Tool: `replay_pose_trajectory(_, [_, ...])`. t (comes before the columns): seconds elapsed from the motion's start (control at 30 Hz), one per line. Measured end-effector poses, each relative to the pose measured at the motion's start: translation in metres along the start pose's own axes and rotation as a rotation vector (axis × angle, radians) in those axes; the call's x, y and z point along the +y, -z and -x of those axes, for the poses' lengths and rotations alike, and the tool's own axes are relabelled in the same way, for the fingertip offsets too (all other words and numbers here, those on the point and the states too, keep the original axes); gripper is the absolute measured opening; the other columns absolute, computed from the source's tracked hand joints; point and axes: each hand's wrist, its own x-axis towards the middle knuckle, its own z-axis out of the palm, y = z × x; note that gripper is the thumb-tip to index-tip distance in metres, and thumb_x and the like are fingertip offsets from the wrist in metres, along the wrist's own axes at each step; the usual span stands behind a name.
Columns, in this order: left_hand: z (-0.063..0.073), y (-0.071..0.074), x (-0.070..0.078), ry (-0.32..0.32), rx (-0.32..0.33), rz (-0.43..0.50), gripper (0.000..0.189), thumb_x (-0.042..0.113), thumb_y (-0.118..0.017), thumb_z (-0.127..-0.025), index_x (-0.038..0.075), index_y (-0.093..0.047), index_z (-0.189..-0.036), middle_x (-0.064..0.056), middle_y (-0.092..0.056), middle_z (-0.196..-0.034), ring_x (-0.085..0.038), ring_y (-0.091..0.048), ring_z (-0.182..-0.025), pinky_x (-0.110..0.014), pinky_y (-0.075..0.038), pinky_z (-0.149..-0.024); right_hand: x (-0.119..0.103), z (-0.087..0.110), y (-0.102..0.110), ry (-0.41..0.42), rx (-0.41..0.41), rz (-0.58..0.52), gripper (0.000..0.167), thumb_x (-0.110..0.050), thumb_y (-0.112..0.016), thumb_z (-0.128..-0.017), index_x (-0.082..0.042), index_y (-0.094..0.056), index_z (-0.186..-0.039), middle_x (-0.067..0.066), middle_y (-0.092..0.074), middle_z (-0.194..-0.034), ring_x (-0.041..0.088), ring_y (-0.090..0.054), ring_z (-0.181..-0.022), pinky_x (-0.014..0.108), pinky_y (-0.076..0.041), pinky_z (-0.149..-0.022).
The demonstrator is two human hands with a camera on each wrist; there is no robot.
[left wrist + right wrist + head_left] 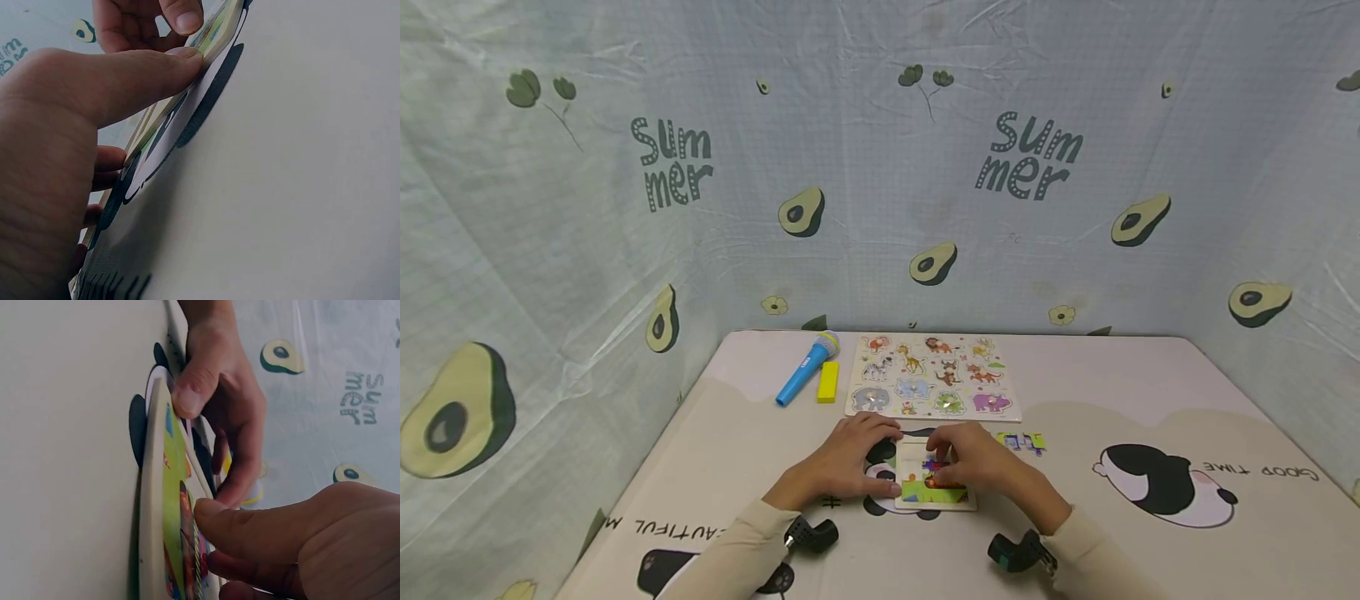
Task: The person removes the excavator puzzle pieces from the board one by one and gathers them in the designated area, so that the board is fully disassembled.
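Observation:
A small wooden jigsaw tray (912, 457) lies on the table, with bright green pieces (925, 492) along its near side and bare wood at its far left. My left hand (852, 457) holds the tray's left side, thumb at the near corner (181, 65) and fingers around the far part. My right hand (977, 458) is over the tray's right half. Between its thumb and fingers it pinches a colourful jigsaw piece (187, 519), low against the tray; the fingers hide part of it.
Loose jigsaw pieces (1022, 442) lie right of the tray. Behind it is an animal peg puzzle board (891, 385). A blue toy microphone (805, 372) and a yellow block (827, 382) lie at the back left. Printed cloth walls (865, 167) surround the table.

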Motion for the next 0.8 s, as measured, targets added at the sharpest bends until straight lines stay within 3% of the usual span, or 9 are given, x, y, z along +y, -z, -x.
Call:
replay_pose_trajectory(0.53, [0.0000, 0.0009, 0.0009, -0.007, 0.012, 0.002, 0.075, 0.067, -0.069, -0.080, 0.024, -0.058, -0.139, 0.007, -0.051, -0.146, -0.018, -0.038, -0.139, -0.051, -0.029, -0.115, -0.0048, 0.0016, -0.0101, -0.001, 0.048, 0.045, 0.034, -0.014, -0.088, -0.078, -0.006, -0.072, -0.107, -0.003, -0.061, -0.087, 0.016, -0.053, -0.082, 0.031, -0.048, -0.073])
replay_pose_trajectory(0.8, [0.0000, 0.0000, 0.0009, -0.006, 0.008, 0.003, 0.076, 0.069, -0.068, -0.079, 0.024, -0.058, -0.140, 0.006, -0.051, -0.147, -0.018, -0.038, -0.139, -0.051, -0.030, -0.113, -0.0022, 0.0019, -0.0101, -0.014, 0.055, -0.019, 0.034, -0.013, -0.088, -0.078, -0.007, -0.069, -0.105, -0.002, -0.060, -0.088, 0.016, -0.055, -0.079, 0.027, -0.049, -0.069])
